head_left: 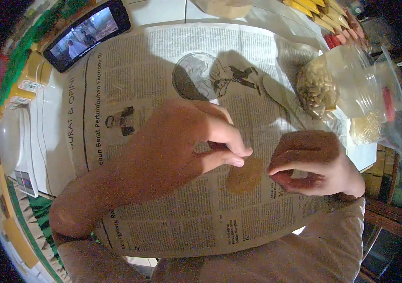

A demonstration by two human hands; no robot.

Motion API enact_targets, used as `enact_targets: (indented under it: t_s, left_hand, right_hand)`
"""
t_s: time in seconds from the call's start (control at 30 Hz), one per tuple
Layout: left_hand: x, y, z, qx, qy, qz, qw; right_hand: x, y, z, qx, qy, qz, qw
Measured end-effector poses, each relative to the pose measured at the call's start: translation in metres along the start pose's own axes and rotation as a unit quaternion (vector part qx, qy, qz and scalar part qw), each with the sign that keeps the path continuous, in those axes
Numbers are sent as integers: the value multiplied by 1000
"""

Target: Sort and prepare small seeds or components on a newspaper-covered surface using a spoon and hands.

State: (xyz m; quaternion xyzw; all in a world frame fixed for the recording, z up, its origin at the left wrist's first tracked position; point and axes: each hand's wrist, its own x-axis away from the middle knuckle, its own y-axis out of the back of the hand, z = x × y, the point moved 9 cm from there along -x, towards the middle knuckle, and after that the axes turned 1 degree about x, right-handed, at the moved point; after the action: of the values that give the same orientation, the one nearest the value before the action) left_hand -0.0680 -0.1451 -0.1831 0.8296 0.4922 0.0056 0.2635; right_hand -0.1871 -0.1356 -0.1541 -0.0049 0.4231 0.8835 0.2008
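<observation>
My left hand (187, 134) hovers over a newspaper sheet (172, 219), thumb and index fingertip nearly meeting. Whether something tiny sits between them cannot be made out. Just below those fingertips lies a small heap of brown powder (245, 178) on the paper. On the heap's other side my right hand (314, 164) is curled, its thumb and fingers pinched together; any small thing in that pinch is hidden. Beyond it a clear plastic jar (349, 81) holds many filled capsules (317, 85). Beside the jar, a clear plastic bag (395, 116) contains pale, empty-looking capsule shells (365, 127).
A spoon (275, 88) lies on the newspaper near the jar. A phone (86, 37) playing a video leans at the far left. A digital kitchen scale (26, 169) and yellow containers (33, 76) line the left edge. Yellow packets (314, 12) are at the far right.
</observation>
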Motion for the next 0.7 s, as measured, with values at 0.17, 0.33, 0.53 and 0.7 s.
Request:
enact_targets:
  t_s: [0.17, 0.33, 0.53, 0.7]
  left_hand:
    - [0, -11, -1, -30, -5, 43, 999]
    - [2, -15, -1, -22, -20, 58, 998]
    - [5, -20, 1, -26, 17, 87, 996]
    - [8, -24, 6, -49, 20, 98, 994]
  right_hand:
    - [4, -18, -5, 27, -12, 35, 999]
    - [1, -17, -4, 33, -7, 42, 999]
    - [3, -28, -9, 51, 0, 56, 997]
    - [0, -26, -3, 57, 35, 60, 996]
